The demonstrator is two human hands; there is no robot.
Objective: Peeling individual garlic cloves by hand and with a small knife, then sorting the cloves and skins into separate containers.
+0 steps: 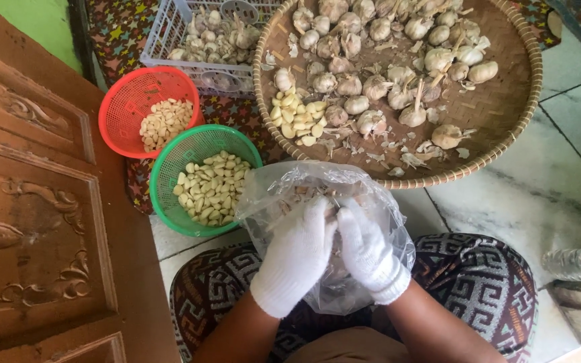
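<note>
Peeling garlic over a clear crinkled plastic bag (274, 191) on my lap so the skins drop in

Both hands in white knit gloves, left hand (298, 252) and right hand (366, 250), pinch one small clove (334, 200) together at the bag's mouth. Green round plastic basket (166, 168) of peeled cloves sits just left, red basket (124, 101) behind it, wide woven bamboo tray (499, 107) of whole bulbs ahead, white crate (169, 27) beyond; nothing blocks my reach
</note>
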